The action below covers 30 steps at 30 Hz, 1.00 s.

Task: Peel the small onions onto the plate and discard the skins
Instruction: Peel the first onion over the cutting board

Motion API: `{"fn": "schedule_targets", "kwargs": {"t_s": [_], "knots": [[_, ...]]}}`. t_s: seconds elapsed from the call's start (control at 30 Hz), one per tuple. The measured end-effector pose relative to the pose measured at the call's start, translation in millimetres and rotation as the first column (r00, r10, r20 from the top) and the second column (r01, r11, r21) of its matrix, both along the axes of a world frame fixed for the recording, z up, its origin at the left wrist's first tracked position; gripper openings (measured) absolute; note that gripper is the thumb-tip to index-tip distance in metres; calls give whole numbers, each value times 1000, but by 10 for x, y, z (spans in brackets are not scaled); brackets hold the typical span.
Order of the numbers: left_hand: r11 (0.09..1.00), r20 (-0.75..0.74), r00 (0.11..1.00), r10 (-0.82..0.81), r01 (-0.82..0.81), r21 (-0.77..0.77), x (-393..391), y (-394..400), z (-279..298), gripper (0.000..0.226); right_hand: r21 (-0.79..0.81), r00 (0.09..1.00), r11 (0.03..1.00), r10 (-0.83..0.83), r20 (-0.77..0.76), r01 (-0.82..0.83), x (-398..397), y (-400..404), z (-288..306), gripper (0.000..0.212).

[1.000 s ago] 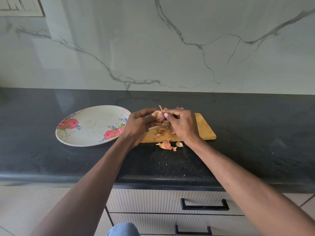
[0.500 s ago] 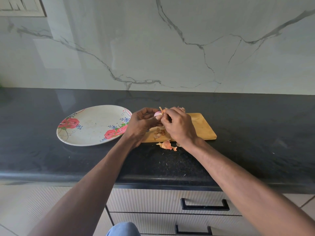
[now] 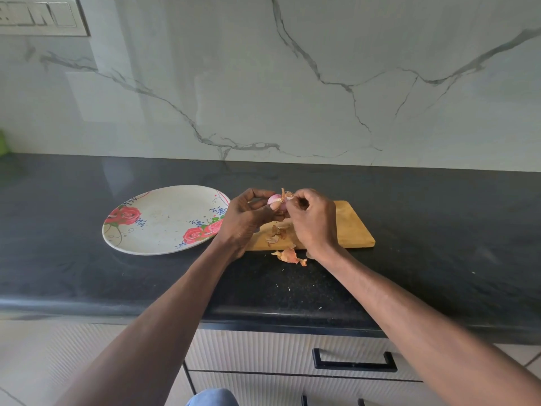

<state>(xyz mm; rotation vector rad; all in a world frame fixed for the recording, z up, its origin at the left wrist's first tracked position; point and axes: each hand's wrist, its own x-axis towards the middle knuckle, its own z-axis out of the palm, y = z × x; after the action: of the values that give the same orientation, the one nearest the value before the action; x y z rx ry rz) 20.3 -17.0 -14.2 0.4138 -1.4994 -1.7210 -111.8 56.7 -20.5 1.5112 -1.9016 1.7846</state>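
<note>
Head cam: right hand (image 3: pixel 311 219) fingertips pinch a strip of papery skin (image 3: pixel 286 196) at the top of the small onion (image 3: pixel 275 200), which the left hand (image 3: pixel 247 219) grips just above the wooden board (image 3: pixel 351 230). Loose skins (image 3: pixel 288 255) lie on the board and black counter (image 3: pixel 439 230); flowered plate (image 3: pixel 164 221) sits left.

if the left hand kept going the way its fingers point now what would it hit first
Its fingers point right, and the left hand already grips the small onion there. Past that, it would probably meet the right hand, which pinches the skin, though depth is hard to judge.
</note>
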Motion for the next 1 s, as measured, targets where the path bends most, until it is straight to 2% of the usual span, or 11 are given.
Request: {"fn": "schedule_targets", "kwargs": {"t_s": [0.13, 0.37, 0.53, 0.67, 0.77, 0.87, 1.0], "knots": [[999, -19, 999, -40, 41, 31, 4, -44, -19, 45, 61, 988, 995, 64, 144, -74, -50, -3, 15, 14], [998, -30, 999, -21, 23, 61, -13, -53, -24, 43, 70, 992, 991, 105, 70, -110, -15, 39, 83, 18], [998, -23, 999, -29, 31, 62, -17, -42, -9, 48, 89, 993, 991, 88, 84, -96, -53, 43, 78, 7], [1000, 54, 998, 24, -23, -10, -34, -38, -33, 40, 93, 997, 996, 21, -79, -13, -29, 13, 16, 7], [998, 89, 996, 14, -9, -57, -41, -50, -37, 32, 95, 991, 995, -31, -130, 43, -35, -9, -3, 5], [999, 91, 996, 18, -13, -53, -45, -64, -44, 29, 120, 992, 992, -26, -120, 40, -26, -32, -28, 3], [998, 89, 996, 26, -21, -58, -40, -64, -50, 28, 154, 999, 987, -35, -31, 39, -28, -41, -20, 6]]}}
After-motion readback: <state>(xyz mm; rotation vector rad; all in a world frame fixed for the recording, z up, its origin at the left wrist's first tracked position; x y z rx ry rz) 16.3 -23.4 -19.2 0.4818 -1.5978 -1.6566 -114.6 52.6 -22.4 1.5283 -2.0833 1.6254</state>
